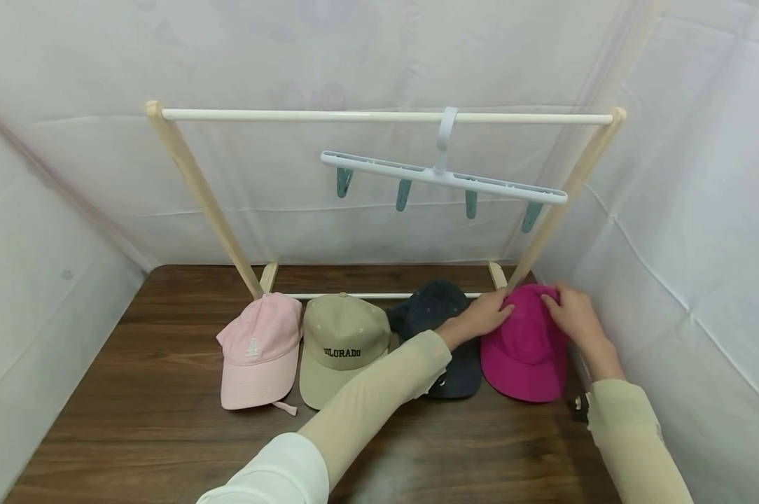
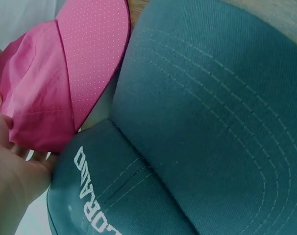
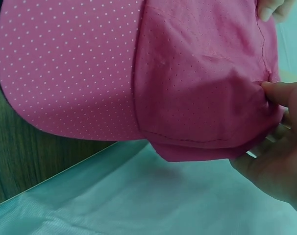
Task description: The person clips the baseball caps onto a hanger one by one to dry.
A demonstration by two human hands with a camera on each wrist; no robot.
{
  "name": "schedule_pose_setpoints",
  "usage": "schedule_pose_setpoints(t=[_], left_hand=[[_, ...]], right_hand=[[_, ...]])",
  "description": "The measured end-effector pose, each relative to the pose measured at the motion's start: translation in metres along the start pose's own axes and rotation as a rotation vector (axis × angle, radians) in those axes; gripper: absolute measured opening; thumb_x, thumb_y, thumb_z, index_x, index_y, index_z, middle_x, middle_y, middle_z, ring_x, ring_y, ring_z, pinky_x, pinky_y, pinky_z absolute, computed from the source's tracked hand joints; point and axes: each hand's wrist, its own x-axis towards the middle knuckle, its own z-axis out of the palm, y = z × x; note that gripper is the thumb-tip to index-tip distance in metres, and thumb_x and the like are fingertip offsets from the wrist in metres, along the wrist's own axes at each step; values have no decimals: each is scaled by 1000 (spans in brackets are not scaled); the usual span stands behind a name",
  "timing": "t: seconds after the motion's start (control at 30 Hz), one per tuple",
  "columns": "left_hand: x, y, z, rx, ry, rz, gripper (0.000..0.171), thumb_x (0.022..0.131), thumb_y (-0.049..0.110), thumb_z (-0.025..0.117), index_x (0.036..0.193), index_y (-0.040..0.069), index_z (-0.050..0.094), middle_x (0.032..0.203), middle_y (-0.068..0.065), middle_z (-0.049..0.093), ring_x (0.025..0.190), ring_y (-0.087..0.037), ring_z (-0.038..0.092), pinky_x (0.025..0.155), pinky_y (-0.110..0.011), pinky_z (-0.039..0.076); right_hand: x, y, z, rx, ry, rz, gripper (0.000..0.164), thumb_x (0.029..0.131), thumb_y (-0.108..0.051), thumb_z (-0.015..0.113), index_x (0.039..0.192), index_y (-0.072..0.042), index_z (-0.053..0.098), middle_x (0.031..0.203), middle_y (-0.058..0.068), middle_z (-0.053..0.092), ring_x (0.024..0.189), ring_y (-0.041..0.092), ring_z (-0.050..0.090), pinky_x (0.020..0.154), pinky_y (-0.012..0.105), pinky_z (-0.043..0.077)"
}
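Note:
At the right end of a row of caps lies a magenta cap point(image 1: 526, 343), brim toward me. My left hand point(image 1: 485, 313) grips the left side of its crown, reaching across the navy cap point(image 1: 431, 308). On the crown's right rear edge, my right hand point(image 1: 575, 315) pinches the fabric. In the right wrist view, the right thumb presses the dotted magenta cap point(image 3: 197, 73) from above, with fingers tucked underneath. The left wrist view has the left hand point(image 2: 13, 176) at the crown's edge, beside the dark cap point(image 2: 197, 107) with white lettering.
A pink cap point(image 1: 262, 350) and a khaki cap point(image 1: 344, 332) lie to the left on the wooden table point(image 1: 165, 420). Behind stands a rack with a white rail point(image 1: 304, 115). From it hangs a white hanger point(image 1: 392, 169) with several teal clips. A white sheet wall point(image 1: 701, 231) rises close on the right.

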Motion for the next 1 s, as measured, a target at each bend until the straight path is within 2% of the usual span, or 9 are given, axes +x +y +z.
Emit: schedule_pose_setpoints(t=[0.27,0.43,0.7,0.87,1.0], left_hand=[[-3,0,-3,18,44,54,25,101,29,46,119,13,50,108,1,64,96,-5,60,74,-14,44],[-8,2,-7,-25,66,73,22,100,29,46,115,13,51,102,2,63,88,-3,58,70,-12,41],[-17,0,-10,-77,97,89,23,100,28,47,118,15,52,103,2,63,86,-2,57,72,-11,41],[-21,1,-12,-85,110,93,22,100,29,46,116,16,52,99,4,62,81,0,55,69,-11,40],[-22,5,-17,-94,117,126,19,100,30,45,112,16,51,93,6,59,77,-1,53,68,-10,40]], right_hand=[[-6,-4,-9,2,69,-3,17,94,-15,57,93,2,56,68,19,57,64,37,52,56,48,42],[-9,-7,-13,6,100,13,19,93,-15,57,99,3,58,74,22,60,68,40,55,59,50,43],[-10,-17,-16,7,163,30,20,92,-15,58,99,4,60,76,24,61,67,37,55,57,46,42],[-11,-22,-21,8,181,13,20,93,-15,58,100,4,61,80,25,62,71,40,57,61,49,42],[-10,-27,-28,10,196,7,20,93,-15,58,101,3,61,82,25,63,73,41,57,62,50,42]])
